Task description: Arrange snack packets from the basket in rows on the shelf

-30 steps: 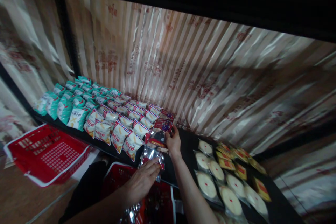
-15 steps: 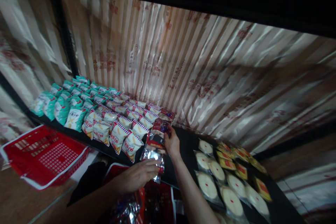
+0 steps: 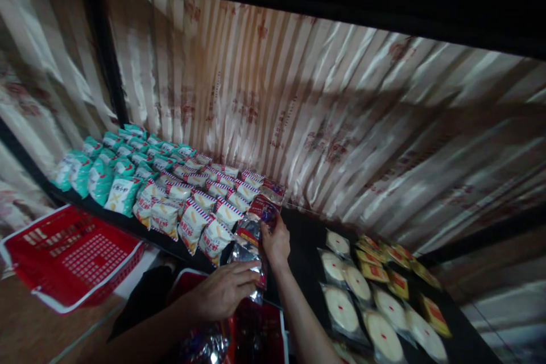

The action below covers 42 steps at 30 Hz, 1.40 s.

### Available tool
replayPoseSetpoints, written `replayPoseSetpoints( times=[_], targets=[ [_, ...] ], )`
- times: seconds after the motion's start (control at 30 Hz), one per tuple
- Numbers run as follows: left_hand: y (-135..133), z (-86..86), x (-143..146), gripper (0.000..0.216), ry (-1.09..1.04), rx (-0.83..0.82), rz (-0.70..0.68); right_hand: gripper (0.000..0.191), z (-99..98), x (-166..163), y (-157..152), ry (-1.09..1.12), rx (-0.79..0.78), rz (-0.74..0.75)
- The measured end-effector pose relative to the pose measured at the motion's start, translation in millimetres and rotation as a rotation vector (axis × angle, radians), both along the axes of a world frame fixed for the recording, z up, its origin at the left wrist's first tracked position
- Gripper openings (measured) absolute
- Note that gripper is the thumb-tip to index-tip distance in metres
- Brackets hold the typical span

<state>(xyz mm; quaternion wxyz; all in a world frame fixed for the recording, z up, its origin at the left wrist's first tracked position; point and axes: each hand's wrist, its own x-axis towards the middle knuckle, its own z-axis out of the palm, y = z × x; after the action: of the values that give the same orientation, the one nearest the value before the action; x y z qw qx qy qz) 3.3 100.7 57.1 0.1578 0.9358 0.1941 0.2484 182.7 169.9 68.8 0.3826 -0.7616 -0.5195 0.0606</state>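
Note:
On the black shelf lies a row of dark red snack packets (image 3: pixel 249 230), just right of the white snack bags (image 3: pixel 194 222) with red and blue edges. My right hand (image 3: pixel 276 243) is closed on the right edge of one dark red packet, thumb and fingers near its top. Lower down, my left hand (image 3: pixel 226 291) has its fingers bent over a shiny silvery packet (image 3: pixel 244 255) at the shelf's front edge. The left fingertips hide part of that packet. Below my hands, a red basket (image 3: pixel 273 327) holds more shiny packets (image 3: pixel 207 344), partly covered by my left forearm.
Teal snack bags (image 3: pixel 121 193) stand in rows at the shelf's left end. On the right lie round pale discs in clear wrap (image 3: pixel 341 308) and yellow packets (image 3: pixel 373 267). Another red basket (image 3: pixel 98 259) sits on the floor at left. Striped sheeting (image 3: pixel 256 91) hangs behind.
My right hand has shifted slightly left and down along the dark red packet. My left hand stays at the silvery packet, a touch lower. The view has moved a little.

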Motion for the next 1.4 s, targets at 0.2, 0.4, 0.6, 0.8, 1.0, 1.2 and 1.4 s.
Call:
replayPoseSetpoints(
  times=[0.2, 0.4, 0.6, 0.8, 1.0, 1.2, 1.4],
  targets=[
    [-32, -12.7, 8, 0.041, -0.183, 0.007, 0.416, 0.057, -7.2, 2, -2, 0.008, -0.012, -0.02],
    [-40, -35.5, 22, 0.049, -0.136, 0.129, 0.713, 0.058, -10.3, 3, -5, 0.083, 0.059, -0.033],
    [-31, -42.3, 28, 0.066, -0.034, 0.167, 0.707, 0.06, -8.2, 10, -5, 0.12, 0.108, 0.048],
    [-26, -34.4, 28, 0.063, -0.058, 0.137, 0.696, 0.056, -3.0, 10, 3, 0.171, 0.191, 0.068],
    [-22, -25.6, 22, 0.056, 0.017, 0.08, 0.694, 0.054, 15.1, 7, 4, 0.168, 0.288, 0.07],
    [-17, -22.7, 23, 0.053, 0.014, 0.055, 0.67, 0.056, 7.2, 9, 9, 0.158, 0.202, 0.08],
    [-14, -22.0, 26, 0.057, 0.027, 0.011, 0.679, 0.051, -6.6, 8, 9, 0.137, 0.163, 0.031]
  ],
)
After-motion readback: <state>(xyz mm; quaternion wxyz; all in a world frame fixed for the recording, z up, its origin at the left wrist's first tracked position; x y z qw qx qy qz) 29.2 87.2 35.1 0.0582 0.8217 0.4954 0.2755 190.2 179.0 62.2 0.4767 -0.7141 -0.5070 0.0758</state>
